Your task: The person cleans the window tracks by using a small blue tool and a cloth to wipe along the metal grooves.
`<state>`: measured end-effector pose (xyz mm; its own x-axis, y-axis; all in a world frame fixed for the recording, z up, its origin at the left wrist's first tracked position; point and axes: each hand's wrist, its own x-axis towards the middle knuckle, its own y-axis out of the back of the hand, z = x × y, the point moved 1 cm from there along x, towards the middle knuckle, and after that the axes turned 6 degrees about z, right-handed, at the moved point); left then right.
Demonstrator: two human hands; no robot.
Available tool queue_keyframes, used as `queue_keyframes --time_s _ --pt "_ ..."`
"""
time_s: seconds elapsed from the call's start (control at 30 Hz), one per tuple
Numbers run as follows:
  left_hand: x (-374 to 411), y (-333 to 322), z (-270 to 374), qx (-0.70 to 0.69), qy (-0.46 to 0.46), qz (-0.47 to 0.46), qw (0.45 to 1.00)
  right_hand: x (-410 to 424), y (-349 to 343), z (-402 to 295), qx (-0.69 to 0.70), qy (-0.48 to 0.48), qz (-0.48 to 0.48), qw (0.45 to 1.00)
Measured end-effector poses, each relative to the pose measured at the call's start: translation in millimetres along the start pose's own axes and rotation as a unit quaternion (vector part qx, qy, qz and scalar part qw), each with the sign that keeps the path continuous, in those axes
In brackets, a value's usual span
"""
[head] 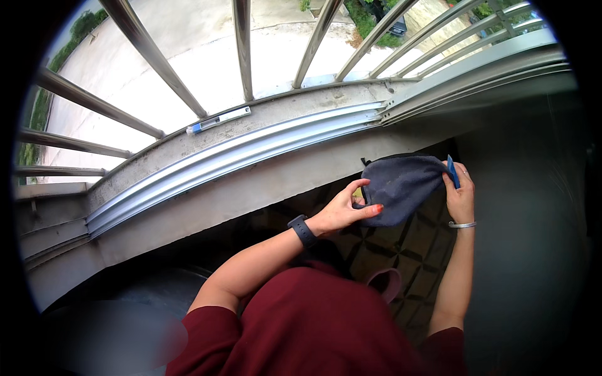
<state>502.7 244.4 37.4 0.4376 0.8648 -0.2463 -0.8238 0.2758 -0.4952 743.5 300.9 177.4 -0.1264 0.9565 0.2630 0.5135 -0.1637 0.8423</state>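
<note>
A dark grey cloth (400, 188), with a black edge along its top, hangs stretched between my two hands. My left hand (345, 207) is at its left side, thumb in front of the fabric and fingers curled round the edge; something yellowish shows behind them. With my right hand (458, 185) I pinch the gathered right end of the cloth, and a pointed blue object (452, 171) sticks up from the same hand. What the blue object is, I cannot tell. A dark watch is on my left wrist, a silver bangle on my right.
Before me runs a window ledge (291, 108) with metal sliding tracks (235, 152) and upright steel bars (242, 51) beyond. A slim white and blue object (218, 120) lies on the ledge against the bars. Below are a patterned tiled floor (376, 256) and a pink container (394, 284).
</note>
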Motion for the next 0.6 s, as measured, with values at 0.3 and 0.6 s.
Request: queue_keyframes --time_s 0.3,0.6 --pt "-37.5 25.8 -55.3 -0.128 0.091 -0.024 0.987 50.9 -39.0 -46.6 0.252 0.092 -0.359 0.894" --pt "-62.1 47.8 -49.6 -0.275 -0.184 0.148 0.932 79.8 -111.0 -54.6 0.036 0.273 -0.237 0.932"
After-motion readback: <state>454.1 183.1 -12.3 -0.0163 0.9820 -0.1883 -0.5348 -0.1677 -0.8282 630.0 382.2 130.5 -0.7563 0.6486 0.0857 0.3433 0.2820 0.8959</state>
